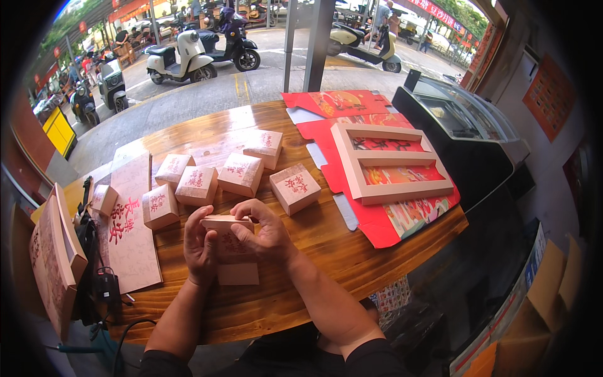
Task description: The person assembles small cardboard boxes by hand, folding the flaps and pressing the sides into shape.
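Both hands are closed around a small pink cardboard box (231, 246) with red printing, near the table's front middle. My left hand (201, 248) grips its left side, thumb toward me. From the right, my right hand (269, 234) curls over the top edge with the thumb on the near face. A plain pink flap (239, 274) sticks out toward me from below the box. Beyond the hands stand similar closed boxes, among them a front-left box (159, 207), a middle box (196, 185), a back box (264, 148) and a right box (295, 190).
On the wooden table (352, 270) at right, a pink two-window frame (402, 155) lies on unfolded red card (380, 229). A large pink printed panel (129, 251) lies left, beside a black adapter (107, 286) and a big pink box (53, 264). A glass display case (461, 107) stands beyond.
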`<action>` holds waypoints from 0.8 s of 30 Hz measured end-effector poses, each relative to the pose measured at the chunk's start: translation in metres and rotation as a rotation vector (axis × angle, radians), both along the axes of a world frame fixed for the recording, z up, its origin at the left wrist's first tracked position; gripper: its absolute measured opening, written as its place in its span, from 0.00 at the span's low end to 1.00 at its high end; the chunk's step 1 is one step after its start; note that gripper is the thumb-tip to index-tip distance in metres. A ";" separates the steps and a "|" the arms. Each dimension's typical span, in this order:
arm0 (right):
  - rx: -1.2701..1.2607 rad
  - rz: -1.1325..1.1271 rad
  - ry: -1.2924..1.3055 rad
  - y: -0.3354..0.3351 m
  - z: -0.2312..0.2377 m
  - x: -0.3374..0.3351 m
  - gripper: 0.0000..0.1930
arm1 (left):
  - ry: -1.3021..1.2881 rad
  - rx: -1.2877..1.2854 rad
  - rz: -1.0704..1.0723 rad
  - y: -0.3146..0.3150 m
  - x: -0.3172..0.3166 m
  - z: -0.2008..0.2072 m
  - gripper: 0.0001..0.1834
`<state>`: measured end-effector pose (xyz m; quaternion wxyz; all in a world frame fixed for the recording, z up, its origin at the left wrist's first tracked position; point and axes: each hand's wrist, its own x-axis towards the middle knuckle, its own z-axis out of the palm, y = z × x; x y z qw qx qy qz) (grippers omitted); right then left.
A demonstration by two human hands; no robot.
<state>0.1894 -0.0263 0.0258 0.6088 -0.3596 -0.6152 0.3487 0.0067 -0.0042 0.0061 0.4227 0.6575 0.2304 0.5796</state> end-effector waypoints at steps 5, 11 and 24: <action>0.051 -0.053 -0.009 0.002 0.000 -0.001 0.11 | -0.020 -0.013 -0.012 0.003 -0.003 -0.003 0.24; 0.001 0.000 -0.040 0.002 0.000 0.003 0.10 | -0.009 -0.031 0.003 0.004 -0.004 -0.003 0.22; 0.204 -0.028 -0.229 0.001 0.009 0.001 0.16 | -0.148 -0.254 -0.058 0.003 -0.003 0.007 0.23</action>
